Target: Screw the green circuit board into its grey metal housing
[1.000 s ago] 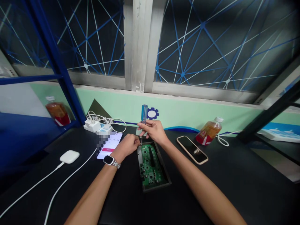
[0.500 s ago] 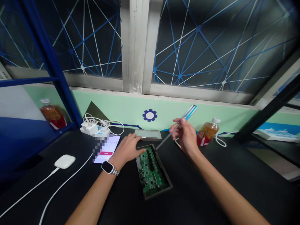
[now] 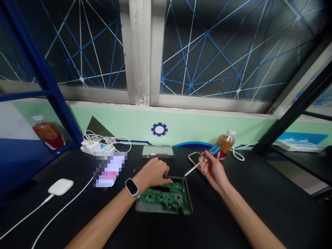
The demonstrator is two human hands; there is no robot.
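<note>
1. Black tabletop [image 3: 241, 211] runs beneath a mint-green wall [image 3: 197, 129] and a window [image 3: 207, 52] with blue-and-white netting behind it; take 12 o'clock as straight ahead of you.
2. Compared with the earlier view, the open metal case [image 3: 141, 206] has swung round and now lies crosswise. Your screwdriver sits lower, its tip just beside the case's far right corner.
3. Your left hand [image 3: 153, 173] rests at the case's far edge, fingers curved downward; you cannot tell whether it is gripping.
4. Your right hand [image 3: 214, 169] clenches the blue-handled screwdriver [image 3: 214, 149] at 1 o'clock from the case, partly hiding a phone [image 3: 194, 158].
5. A green circuit board [image 3: 166, 197] sits in the case, straight ahead of you, components facing up. A flat metal panel [image 3: 157, 151] lies beyond it at 12 o'clock.
</note>
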